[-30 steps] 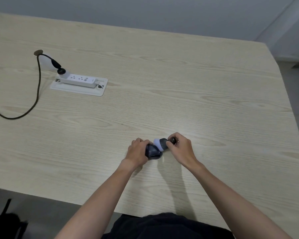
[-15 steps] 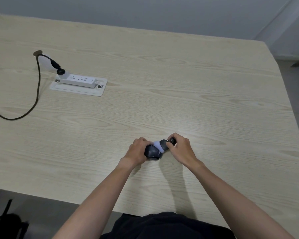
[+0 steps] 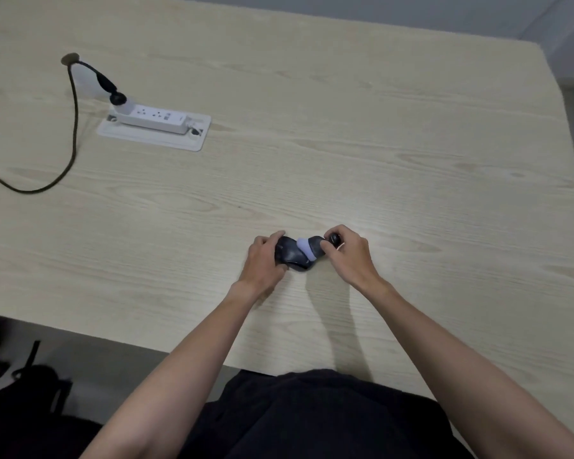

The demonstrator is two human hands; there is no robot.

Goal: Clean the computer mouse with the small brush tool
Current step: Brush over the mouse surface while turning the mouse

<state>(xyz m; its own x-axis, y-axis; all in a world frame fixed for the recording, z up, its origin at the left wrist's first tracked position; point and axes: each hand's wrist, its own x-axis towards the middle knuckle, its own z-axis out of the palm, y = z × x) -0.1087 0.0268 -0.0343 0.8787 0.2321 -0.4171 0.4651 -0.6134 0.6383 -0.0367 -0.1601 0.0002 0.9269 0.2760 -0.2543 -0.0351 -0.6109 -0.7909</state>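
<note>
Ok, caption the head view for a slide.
Left hand steadies dark computer mouse; right hand presses pale-tipped brush tool against it.

dark computer mouse [image 3: 290,256] on the table's near middle, partly covered. small brush tool [image 3: 312,248]: dark body, pale lavender head, lying tilted across the mouse's right side, touching it.

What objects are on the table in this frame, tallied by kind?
Computer mouse: 1, held by the left hand
Small brush tool: 1, held by the right hand
Power strip: 1
Dark cable: 1
Total: 4
</note>
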